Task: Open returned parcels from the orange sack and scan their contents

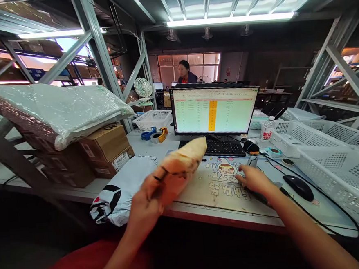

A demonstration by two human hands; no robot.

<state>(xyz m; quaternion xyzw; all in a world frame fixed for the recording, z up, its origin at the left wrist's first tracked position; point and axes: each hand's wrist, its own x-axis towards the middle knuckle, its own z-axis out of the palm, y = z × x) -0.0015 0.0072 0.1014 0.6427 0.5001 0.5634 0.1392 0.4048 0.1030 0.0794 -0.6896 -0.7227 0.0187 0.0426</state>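
My left hand [144, 204] is closed round one end of a pale tan packet [184, 158], which is smeared by motion and points up and right toward the keyboard [214, 147]. My right hand [254, 179] lies low on the printed desk mat [214, 189], fingers stretched to the left, nothing clearly gripped. A dark slim object [264, 197] shows under its wrist. A white and black poly mailer bag [119, 194] lies on the desk just left of my left hand.
A monitor [214, 109] with a spreadsheet stands behind the keyboard. To the right are a black mouse [298, 187], a water bottle [267, 130] and white baskets [338, 168]. On the left are cardboard boxes [107, 150] under a plastic-wrapped bundle [51, 108], with tape dispensers [155, 134] behind. A person [185, 72] sits far back.
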